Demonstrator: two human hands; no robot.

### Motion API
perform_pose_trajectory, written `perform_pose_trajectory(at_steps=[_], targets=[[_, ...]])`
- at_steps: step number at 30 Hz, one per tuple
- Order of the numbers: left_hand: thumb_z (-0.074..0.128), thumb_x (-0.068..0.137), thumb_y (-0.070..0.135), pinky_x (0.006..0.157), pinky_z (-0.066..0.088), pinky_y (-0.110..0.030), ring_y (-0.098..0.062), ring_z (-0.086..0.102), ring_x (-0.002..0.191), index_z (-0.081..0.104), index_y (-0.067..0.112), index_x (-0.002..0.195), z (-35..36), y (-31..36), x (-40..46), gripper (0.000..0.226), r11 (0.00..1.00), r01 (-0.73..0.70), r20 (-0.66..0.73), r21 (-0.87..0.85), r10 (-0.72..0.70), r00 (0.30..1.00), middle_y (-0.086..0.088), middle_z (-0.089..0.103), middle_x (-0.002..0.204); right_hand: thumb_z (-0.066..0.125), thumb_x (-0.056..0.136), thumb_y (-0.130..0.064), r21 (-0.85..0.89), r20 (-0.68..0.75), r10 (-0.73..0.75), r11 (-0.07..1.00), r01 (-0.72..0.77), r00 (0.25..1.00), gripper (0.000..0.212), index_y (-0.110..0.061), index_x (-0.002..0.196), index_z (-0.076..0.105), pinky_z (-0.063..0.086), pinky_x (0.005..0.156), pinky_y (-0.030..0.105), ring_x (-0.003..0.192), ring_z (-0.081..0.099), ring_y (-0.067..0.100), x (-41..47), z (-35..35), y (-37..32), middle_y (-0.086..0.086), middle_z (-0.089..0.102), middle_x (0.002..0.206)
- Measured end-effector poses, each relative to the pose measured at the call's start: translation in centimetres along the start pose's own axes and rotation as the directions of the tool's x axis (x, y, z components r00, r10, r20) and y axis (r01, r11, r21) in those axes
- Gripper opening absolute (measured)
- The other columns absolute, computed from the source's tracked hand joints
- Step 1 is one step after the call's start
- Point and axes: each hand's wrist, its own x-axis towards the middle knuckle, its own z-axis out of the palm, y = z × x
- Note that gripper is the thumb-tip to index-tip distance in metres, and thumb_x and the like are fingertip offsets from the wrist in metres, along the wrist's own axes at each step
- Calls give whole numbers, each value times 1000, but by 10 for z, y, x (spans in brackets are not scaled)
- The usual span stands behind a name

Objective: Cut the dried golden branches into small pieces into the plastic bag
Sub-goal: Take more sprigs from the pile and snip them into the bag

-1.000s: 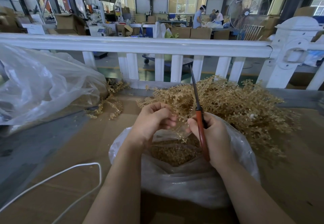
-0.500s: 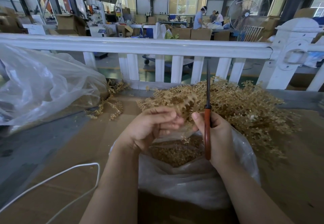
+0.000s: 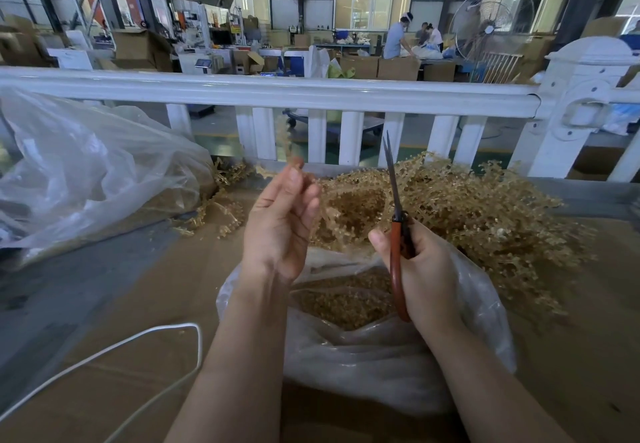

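My left hand (image 3: 280, 228) now lifted clear of bag mouth, fingers pinching fresh golden sprig (image 3: 287, 144) upright; half second ago it sat low beside scissors (image 3: 398, 234)

Right hand (image 3: 426, 269) grips scissors, blades nearly closed, pointing up

Next cut ready; plastic bag (image 3: 398, 366) at near tabletop edge, branch pile (image 3: 485, 214) behind

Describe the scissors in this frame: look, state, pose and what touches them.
The scissors have reddish-orange handles and thin dark metal blades. The blades look closed or nearly so and point up and slightly left, toward the white railing. The right hand grips the handles, fingers curled round them, above the open plastic bag. The blade tips touch nothing; the pile of golden branches lies behind them.
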Motion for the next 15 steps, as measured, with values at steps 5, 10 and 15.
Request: perform_pose_trajectory(at_steps=[5,10,15], targets=[[67,78,20,65,57,-15,-6,70,70,70,14,104,5,7,-1,27,991,-129,-23,-26,128,991,-1,72,82,60,77,-67,-52,11,-37,998,37,999,37,-30,74,59,42,56,8,65,60,-2,1,0,3,-22,62,67],[68,77,16,72,59,-18,-9,73,76,66,8,115,8,6,-1,39,987,-153,-88,-55,148,985,-4,75,87,61,76,-68,-56,10,-37,998,37,999,42,-26,78,63,44,55,13,67,62,2,1,0,5,-15,65,71],[67,76,6,71,60,-19,-12,74,80,65,5,117,5,3,2,41,986,-159,-112,-57,152,982,-6,76,88,58,74,-72,-74,5,-44,996,44,999,46,-26,77,62,43,53,13,66,62,2,1,0,3,-17,64,70]])
